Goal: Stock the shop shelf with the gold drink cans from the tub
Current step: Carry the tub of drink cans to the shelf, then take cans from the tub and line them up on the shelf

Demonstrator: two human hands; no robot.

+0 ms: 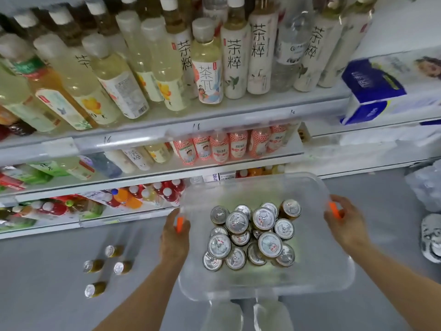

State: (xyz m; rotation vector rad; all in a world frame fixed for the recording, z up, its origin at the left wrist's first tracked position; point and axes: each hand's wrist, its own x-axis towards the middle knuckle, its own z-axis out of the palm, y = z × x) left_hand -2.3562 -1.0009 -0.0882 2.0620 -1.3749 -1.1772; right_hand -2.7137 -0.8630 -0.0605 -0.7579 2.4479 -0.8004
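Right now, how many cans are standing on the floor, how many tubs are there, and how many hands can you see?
Cans on the floor: 4
Tub: 1
Hands: 2, the left hand and the right hand
Total: 7

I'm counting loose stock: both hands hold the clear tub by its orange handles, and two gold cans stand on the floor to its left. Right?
Not quite: the head view shows four cans on the floor, not two. The rest holds: the left hand and right hand grip the tub at its orange handles, and the floor cans are to its left.
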